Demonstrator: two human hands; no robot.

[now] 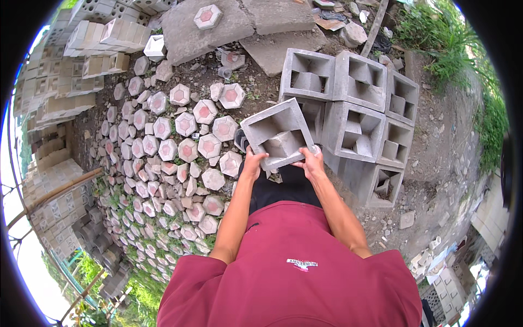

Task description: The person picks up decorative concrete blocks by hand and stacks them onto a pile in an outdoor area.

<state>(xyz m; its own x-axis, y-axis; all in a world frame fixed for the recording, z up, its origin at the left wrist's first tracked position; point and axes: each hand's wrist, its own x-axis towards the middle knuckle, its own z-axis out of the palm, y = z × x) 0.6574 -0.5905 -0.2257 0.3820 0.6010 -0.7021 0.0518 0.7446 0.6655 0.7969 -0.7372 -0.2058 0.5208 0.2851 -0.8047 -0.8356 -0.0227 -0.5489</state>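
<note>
**Hollow concrete block, carried in two hands, paving yard**

Left hand (252, 165): closed on the lower left edge of a grey hollow concrete block (279, 133), thumb on the upper face, fingers under it.

Right hand (312, 163): closed on the lower right edge of the same block, the same grip.

Block: square, open-faced, with a slanted inner web; held tilted in front of the person's waist, off the ground, its far corner just beside the stack to the right.

Wearer: dark red short-sleeved shirt (294, 267), bare forearms, dark trousers below the block.

Stack of matching blocks (354, 109): about seven, set in rows on their sides with open faces showing, to the right of the held block.

Hexagonal pavers (174, 147): many, grey with pink centres, spread loose over the dirt to the left, grass between the nearer ones.

Flat concrete slabs (218, 27): beyond the pavers, one paver lying on top.

Piled pale bricks (81, 54): far left, in long walls.

Grass bank (463, 60): far right
</note>
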